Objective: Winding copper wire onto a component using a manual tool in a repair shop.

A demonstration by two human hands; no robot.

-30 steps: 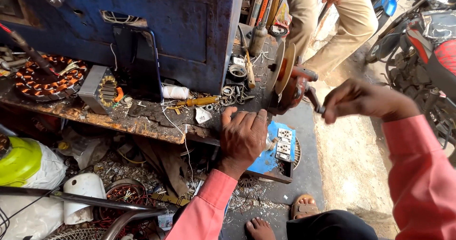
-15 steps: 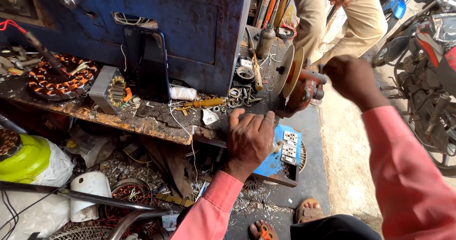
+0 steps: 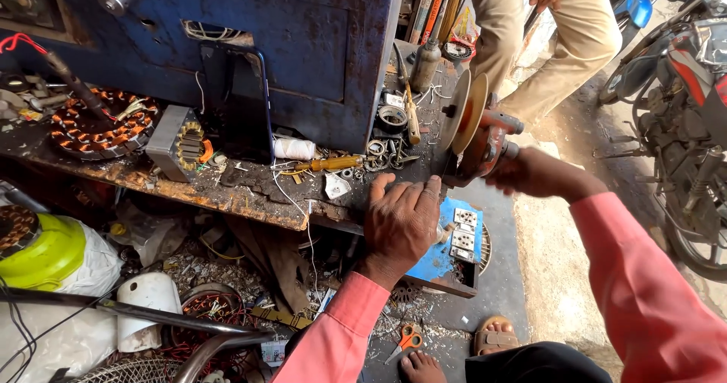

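Right hand (image 3: pixel 530 172) is on the small orange bench grinder with its flat tan grinding disc (image 3: pixel 473 121) now, fingers wrapped round the motor body at the right end of the worn, rusty wooden workbench (image 3: pixel 227 193). A second ago that hand hung in the air out to the right, away from the machine; half a second ago it had just reached it; now it is clamped on from the side. The disc stands on edge, facing left, at the bench's corner.

Left hand (image 3: pixel 401 220) has not moved: palm down, fingers spread and pressed flat on the bench edge just left of the grinder, over the blue switchboard with white sockets (image 3: pixel 454 239) that sits below it.

Out along the bench, a yellow-handled screwdriver (image 3: pixel 333 163) lies beside a heap of steel bearings and rings (image 3: pixel 382 152), with a white roll of tape (image 3: pixel 294 149) just left of it. Further left, a square laminated stator block with copper windings (image 3: pixel 180 144) and a round copper-wound fan stator (image 3: pixel 98 124). Behind it all stands the big blue metal cabinet (image 3: pixel 303 42).

Down on the floor, orange-handled scissors (image 3: pixel 407 340) near the bare foot, and a yellow-green plastic cover (image 3: pixel 42 250) at far left. Beyond the bench another person in tan trousers (image 3: pixel 545 42) stands beside a parked motorcycle (image 3: pixel 681 87).
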